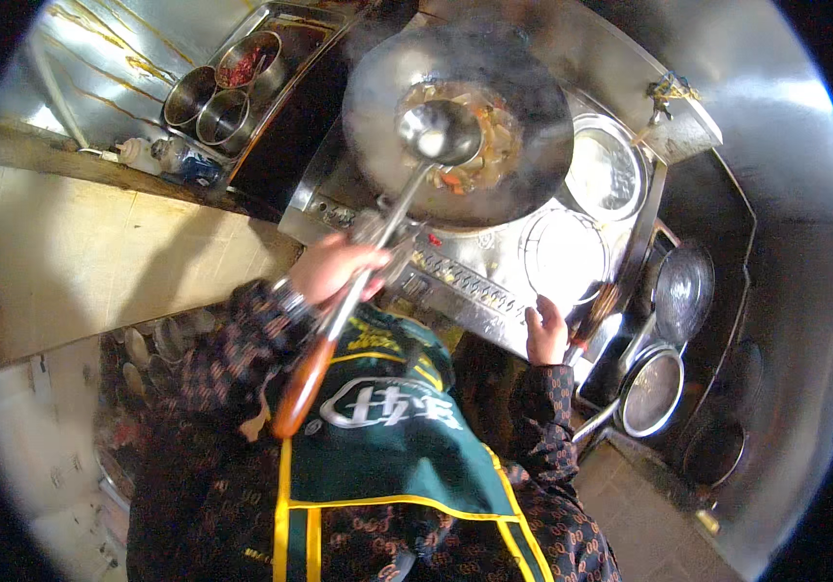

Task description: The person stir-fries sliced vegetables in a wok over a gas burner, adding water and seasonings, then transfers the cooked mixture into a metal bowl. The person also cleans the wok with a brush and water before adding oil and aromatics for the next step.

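Observation:
A long metal ladle (441, 134) with a brown wooden handle end lies over the dark wok (377, 116), its bowl above cooked food (504, 145) in pieces with some orange bits. My left hand (332, 270) is closed round the ladle's shaft, and the wooden end stretches back above my left forearm. Greyish cloth or metal by the wok's near rim, just beyond that hand, is hard to make out. My right hand (546, 332) is at the stove's front edge, fingers loosely bent and apart, with nothing visible in it. A white round plate (564, 257) lies just beyond it.
Right of the wok sits a metal basin (606, 167). A bamboo brush (603, 308), a strainer (651, 391) and a dark round pan-like utensil (684, 291) lie along the right. Metal pots (224, 116) stand in a tray at the far left, near bottles (183, 160). Steam blurs the wok area.

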Demonstrator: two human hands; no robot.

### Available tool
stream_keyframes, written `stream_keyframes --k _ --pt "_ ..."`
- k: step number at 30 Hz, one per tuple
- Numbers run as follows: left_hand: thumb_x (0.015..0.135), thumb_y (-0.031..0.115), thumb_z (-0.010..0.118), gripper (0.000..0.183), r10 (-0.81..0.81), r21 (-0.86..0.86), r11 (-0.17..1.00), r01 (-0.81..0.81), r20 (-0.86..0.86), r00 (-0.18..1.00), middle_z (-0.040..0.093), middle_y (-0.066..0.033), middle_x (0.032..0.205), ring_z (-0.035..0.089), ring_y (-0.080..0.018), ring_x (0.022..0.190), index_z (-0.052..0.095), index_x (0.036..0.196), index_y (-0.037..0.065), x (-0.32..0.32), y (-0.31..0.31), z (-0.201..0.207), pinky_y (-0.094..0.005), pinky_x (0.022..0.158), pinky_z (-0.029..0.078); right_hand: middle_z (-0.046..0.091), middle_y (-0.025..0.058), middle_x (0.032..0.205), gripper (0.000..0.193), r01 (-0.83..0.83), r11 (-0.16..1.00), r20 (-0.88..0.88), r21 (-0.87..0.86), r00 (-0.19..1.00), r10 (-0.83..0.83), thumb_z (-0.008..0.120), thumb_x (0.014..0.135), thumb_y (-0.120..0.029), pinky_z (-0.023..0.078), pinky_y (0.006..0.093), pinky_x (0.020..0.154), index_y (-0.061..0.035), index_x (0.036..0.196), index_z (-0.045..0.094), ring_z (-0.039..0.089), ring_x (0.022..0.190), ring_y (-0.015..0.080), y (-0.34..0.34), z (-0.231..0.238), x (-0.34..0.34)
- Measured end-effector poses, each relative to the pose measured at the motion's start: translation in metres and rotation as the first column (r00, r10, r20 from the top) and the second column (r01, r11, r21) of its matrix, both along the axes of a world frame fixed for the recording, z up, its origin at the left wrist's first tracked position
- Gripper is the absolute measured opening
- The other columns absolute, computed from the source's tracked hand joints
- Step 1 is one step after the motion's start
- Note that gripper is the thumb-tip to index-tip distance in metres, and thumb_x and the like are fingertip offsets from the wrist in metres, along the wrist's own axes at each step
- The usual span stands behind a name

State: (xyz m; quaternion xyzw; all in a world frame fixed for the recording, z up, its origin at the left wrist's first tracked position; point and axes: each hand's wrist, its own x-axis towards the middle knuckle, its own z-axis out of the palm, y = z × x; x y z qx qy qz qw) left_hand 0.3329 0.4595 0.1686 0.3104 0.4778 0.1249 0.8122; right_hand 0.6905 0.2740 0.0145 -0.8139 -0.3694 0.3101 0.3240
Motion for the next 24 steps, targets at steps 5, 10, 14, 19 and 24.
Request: stream_keyframes --k 5,10,14,19,24 --pt "0.088 0.02 0.065 0.021 0.059 0.067 0.995 -0.069 0.135 0.989 0.065 -0.0077 0.073 0.063 -0.0138 0.061 0.064 0.087 -0.001 0.036 0.019 -0.026 -0.0265 0.054 0.05 0.065 0.0085 0.113 0.028 -0.098 0.95 -0.402 0.297 0.889 0.217 0.053 0.101 -0.016 0.046 0.0299 0.095 0.0043 0.119 0.061 0.059 0.106 0.0162 0.018 0.13 -0.134" --pt "0.091 0.027 0.065 0.025 0.017 0.177 0.983 -0.046 0.16 0.987 0.067 -0.005 0.079 0.065 -0.0135 0.067 0.067 0.094 0.002 0.045 0.02 -0.044 -0.026 0.056 0.052 0.065 0.014 0.113 0.033 0.023 1.0 -0.97 0.01 0.244 0.004 0.051 0.097 -0.013 0.052 0.0324 0.087 0.0015 0.127 0.051 0.064 0.097 0.0221 0.05 0.192 -0.231" --pt "0.096 0.03 0.06 0.029 -0.076 0.173 0.984 0.04 0.207 0.975 0.068 -0.0049 0.083 0.065 -0.014 0.067 0.068 0.096 0.002 0.02 0.031 -0.06 -0.0264 0.055 0.052 0.063 0.0144 0.108 0.037 0.119 0.984 -0.928 0.131 0.363 0.08 0.05 0.09 -0.011 0.055 0.0323 0.074 0.0038 0.124 0.049 0.064 0.085 0.0213 0.054 0.19 -0.248" --pt "0.096 0.027 0.06 0.03 -0.021 0.334 0.942 -0.038 0.171 0.985 0.07 -0.007 0.094 0.066 -0.0146 0.084 0.069 0.101 -0.001 -0.071 0.046 -0.112 -0.0303 0.077 0.052 0.058 0.0094 0.09 0.028 0.084 0.996 -0.723 -0.023 0.687 -0.075 0.055 0.087 -0.008 0.049 0.0278 0.055 0.0049 0.111 0.053 0.057 0.064 0.0153 0.076 0.168 -0.232" --pt "0.088 0.037 0.069 0.041 0.237 0.608 0.794 0.012 -0.328 0.914 0.068 -0.0124 0.091 0.066 -0.0211 0.083 0.067 0.108 0.001 -0.221 0.015 -0.231 -0.0327 0.074 0.054 0.057 0.004 0.076 0.019 -0.055 0.993 -0.411 0.108 0.907 0.095 0.057 0.086 -0.004 0.048 0.0262 0.053 0.0024 0.103 0.052 0.057 0.061 0.012 0.073 0.18 -0.206"
